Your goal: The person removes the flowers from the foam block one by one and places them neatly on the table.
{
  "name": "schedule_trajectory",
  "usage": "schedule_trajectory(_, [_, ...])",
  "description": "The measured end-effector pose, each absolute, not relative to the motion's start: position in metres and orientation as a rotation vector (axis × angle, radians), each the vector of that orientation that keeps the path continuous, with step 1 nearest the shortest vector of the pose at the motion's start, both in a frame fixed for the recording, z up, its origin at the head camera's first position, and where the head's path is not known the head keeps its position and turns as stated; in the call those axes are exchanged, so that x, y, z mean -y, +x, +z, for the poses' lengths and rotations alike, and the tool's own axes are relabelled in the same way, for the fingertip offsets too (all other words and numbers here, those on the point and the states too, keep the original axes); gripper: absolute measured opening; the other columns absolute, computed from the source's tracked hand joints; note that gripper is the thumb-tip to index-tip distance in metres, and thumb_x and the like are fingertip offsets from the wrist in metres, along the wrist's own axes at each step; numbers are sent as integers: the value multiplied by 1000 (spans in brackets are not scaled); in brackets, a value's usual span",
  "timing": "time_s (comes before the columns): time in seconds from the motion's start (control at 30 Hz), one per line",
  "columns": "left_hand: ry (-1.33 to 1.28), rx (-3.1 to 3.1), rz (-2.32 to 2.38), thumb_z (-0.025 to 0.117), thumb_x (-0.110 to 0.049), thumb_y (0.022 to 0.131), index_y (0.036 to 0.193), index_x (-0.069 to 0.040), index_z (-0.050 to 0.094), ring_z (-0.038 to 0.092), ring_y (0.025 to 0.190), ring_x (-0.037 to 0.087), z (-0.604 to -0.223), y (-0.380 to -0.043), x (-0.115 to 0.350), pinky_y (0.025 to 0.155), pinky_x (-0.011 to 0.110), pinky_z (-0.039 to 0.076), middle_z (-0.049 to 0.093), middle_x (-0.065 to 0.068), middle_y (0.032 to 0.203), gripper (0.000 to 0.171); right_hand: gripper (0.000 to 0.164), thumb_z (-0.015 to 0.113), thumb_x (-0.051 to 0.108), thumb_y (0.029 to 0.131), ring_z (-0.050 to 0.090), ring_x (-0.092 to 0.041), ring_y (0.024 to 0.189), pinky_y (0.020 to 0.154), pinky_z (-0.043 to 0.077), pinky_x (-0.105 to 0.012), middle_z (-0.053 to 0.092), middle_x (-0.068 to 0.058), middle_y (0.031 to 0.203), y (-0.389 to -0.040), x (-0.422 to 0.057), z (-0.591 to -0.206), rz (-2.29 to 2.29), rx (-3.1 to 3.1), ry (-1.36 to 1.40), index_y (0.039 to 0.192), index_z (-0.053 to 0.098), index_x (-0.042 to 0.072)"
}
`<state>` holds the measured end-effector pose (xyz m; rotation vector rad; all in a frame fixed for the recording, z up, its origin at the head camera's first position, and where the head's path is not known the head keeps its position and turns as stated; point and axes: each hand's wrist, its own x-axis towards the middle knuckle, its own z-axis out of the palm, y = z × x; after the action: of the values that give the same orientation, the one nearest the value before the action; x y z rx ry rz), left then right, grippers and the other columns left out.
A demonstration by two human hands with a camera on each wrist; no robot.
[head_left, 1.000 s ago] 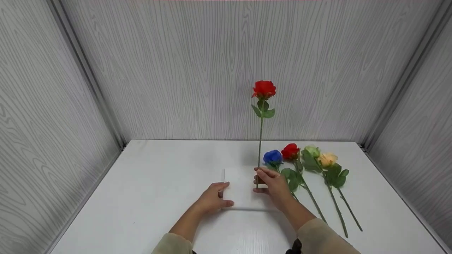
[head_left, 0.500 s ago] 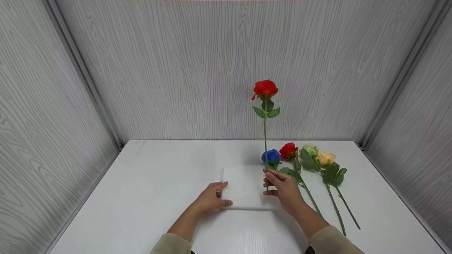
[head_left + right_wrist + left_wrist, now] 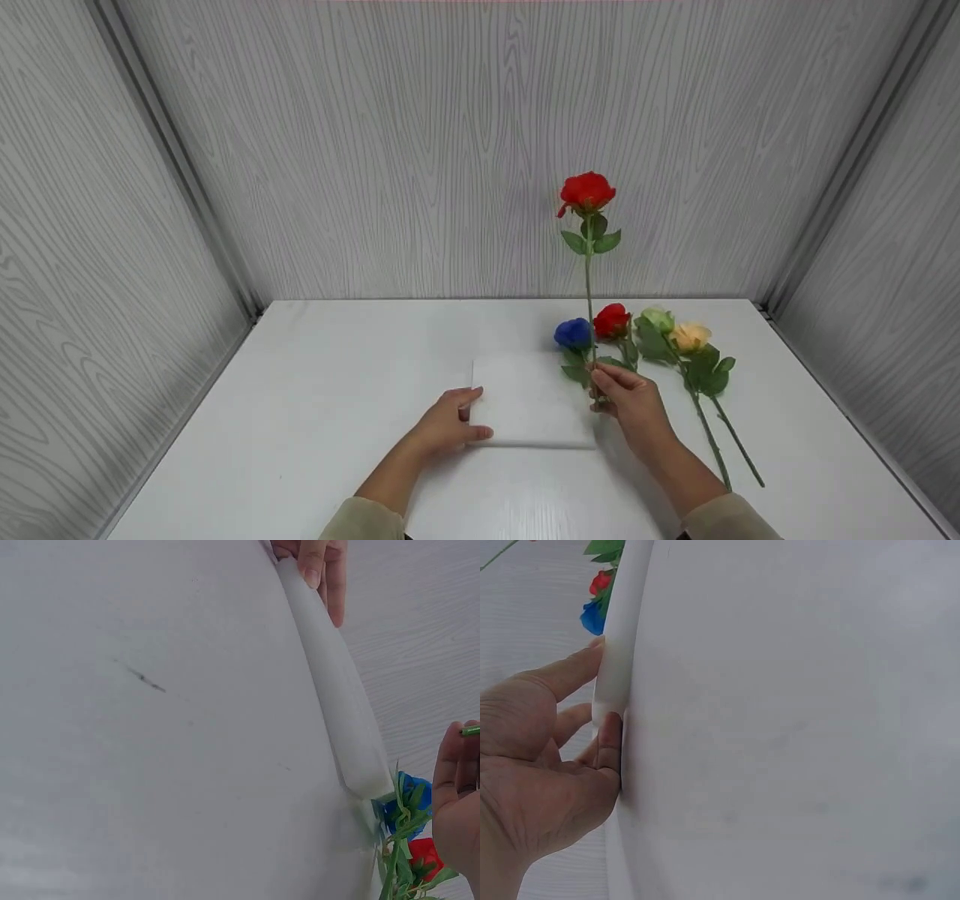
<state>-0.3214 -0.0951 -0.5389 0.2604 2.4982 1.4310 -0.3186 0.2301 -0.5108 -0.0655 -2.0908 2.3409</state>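
In the head view my right hand [image 3: 630, 405] pinches the lower stem of a red rose [image 3: 589, 191] and holds it upright. The rose's head and leaves stand high against the back wall. The right wrist view shows the cut stem end [image 3: 471, 730] at that hand's fingers. My left hand [image 3: 446, 424] grips the left side of a flat white rectangular block [image 3: 532, 401] on the table, thumb at its near corner. Seen from the left wrist, thumb and fingers lie around the block's edge [image 3: 619, 675]. The right hand is just off the block's right side.
To the right of the block lie a blue rose [image 3: 574, 333], another red rose [image 3: 612, 321], a pale green rose [image 3: 658, 320] and a peach rose [image 3: 690, 337]. Grey wood-grain walls [image 3: 420, 150] enclose the white table [image 3: 337, 360] at the back and sides.
My right hand has moved to the right with the upright red rose, from over the block to beside its right edge. The left hand stays on the block.
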Motion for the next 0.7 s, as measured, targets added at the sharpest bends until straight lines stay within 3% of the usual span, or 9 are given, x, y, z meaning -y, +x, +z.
schedule_trajectory(0.17, [268, -2504, 1428, 89, -18, 91, 162, -5, 49, 58, 143, 41, -540, -322, 95, 119, 53, 49, 39, 24, 170, 82, 37, 70, 16, 107, 68, -14, 93, 80, 61, -29, 79, 4, 107, -315, -242, -507, 2283, 2114, -121, 141, 71, 4])
schedule_trajectory(0.43, [261, -2524, 1415, 90, -19, 90, 161, -6, 51, 58, 140, 37, -538, -323, 94, 121, 55, 46, 41, 23, 169, 81, 46, 68, 17, 108, 66, -13, 100, 84, 60, -28, 75, 7, 109, -311, -269, -505, 2262, 2145, -161, 151, 62, 4])
schedule_trajectory(0.7, [246, -2523, 1430, 90, -18, 90, 161, -4, 50, 57, 142, 39, -538, -322, 93, 123, 57, 44, 41, 24, 169, 83, 36, 74, 16, 105, 66, -12, 102, 81, 62, -30, 71, 9, 107, -308, -288, -507, 2251, 2170, -168, 140, 73, 12])
